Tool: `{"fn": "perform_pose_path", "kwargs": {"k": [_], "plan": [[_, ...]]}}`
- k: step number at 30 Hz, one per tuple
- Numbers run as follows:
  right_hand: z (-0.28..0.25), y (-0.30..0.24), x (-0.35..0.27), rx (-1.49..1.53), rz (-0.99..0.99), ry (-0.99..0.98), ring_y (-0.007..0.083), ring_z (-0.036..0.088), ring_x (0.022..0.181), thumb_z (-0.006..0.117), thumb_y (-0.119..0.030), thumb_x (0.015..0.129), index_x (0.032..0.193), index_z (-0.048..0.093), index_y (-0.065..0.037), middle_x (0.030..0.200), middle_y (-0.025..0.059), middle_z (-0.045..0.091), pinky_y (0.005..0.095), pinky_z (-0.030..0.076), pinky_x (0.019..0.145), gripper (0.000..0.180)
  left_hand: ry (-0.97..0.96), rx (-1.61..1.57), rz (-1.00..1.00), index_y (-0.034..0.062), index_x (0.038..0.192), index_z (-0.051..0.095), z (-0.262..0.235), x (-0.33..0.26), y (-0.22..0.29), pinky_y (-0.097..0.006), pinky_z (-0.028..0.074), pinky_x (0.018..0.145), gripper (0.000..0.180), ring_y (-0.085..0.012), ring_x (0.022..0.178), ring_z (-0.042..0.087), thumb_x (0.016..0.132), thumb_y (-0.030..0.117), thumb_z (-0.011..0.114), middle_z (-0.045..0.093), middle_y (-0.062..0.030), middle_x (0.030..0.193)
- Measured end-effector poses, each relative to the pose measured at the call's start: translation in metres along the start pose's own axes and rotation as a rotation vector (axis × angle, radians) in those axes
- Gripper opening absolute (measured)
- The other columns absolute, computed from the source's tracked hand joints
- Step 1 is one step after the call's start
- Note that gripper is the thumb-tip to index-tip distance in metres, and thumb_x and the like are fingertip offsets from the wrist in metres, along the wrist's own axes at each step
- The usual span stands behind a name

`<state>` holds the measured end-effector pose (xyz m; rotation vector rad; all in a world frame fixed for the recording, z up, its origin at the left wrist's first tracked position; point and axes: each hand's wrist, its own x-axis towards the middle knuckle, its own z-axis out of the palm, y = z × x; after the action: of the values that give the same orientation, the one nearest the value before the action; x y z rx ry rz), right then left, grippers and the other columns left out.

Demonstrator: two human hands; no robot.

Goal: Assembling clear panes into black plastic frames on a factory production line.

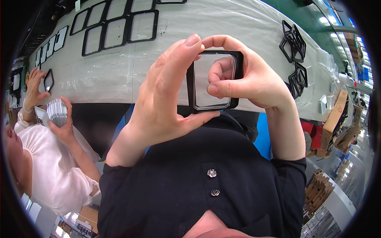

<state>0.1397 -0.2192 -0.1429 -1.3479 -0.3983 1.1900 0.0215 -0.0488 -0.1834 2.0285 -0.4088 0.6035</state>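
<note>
Between the thumb and fingers of the left hand [160, 89] is gripped a black frame [191, 87], right side clamped by the right hand [260, 79]; beyond the fingertips lie similar frames [127, 27].

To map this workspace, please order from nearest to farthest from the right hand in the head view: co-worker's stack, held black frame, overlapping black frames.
1. Held black frame: against the right hand.
2. Overlapping black frames: to its right.
3. Co-worker's stack: far left.
</note>
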Motion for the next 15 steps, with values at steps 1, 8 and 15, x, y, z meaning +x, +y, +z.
{"fn": "perform_pose_path", "kwargs": {"k": [1, 8, 15], "plan": [[-0.001, 0.001, -0.001, 0.009, 0.005, -0.010, 0.0058, 0.059, 0.073, 0.075, -0.003, 0.076, 0.132, 0.042, 0.004, 0.078, 0.0008, 0.063, 0.0212, 0.049, 0.072, 0.066, -0.001, 0.000, 0.001, 0.0031, 0.150, 0.019, 0.001, -0.001, 0.001, -0.043, 0.045, 0.098, 0.123, -0.0294, 0.118, 0.052, 0.054, 0.015, 0.094, 0.047, -0.0202, 0.130], [-0.001, 0.001, -0.006, 0.007, -0.002, -0.002, 0.0057, 0.057, 0.069, 0.073, 0.002, 0.077, 0.137, 0.038, 0.003, 0.078, 0.0023, 0.060, 0.0190, 0.049, 0.066, 0.070, -0.014, -0.015, -0.001, 0.0039, 0.151, 0.017, 0.003, -0.003, 0.004, -0.044, 0.044, 0.099, 0.124, -0.0294, 0.119, 0.051, 0.055, 0.015, 0.094, 0.047, -0.0199, 0.131], [-0.006, 0.009, 0.001, -0.097, 0.023, 0.022, 0.0080, 0.058, 0.072, 0.076, -0.006, 0.074, 0.135, 0.035, 0.007, 0.076, 0.0015, 0.061, 0.0227, 0.049, 0.072, 0.075, 0.018, -0.038, -0.013, 0.0030, 0.150, 0.019, 0.015, -0.012, -0.004, -0.044, 0.042, 0.102, 0.122, -0.0288, 0.120, 0.051, 0.054, 0.011, 0.093, 0.048, -0.0189, 0.131]]}}
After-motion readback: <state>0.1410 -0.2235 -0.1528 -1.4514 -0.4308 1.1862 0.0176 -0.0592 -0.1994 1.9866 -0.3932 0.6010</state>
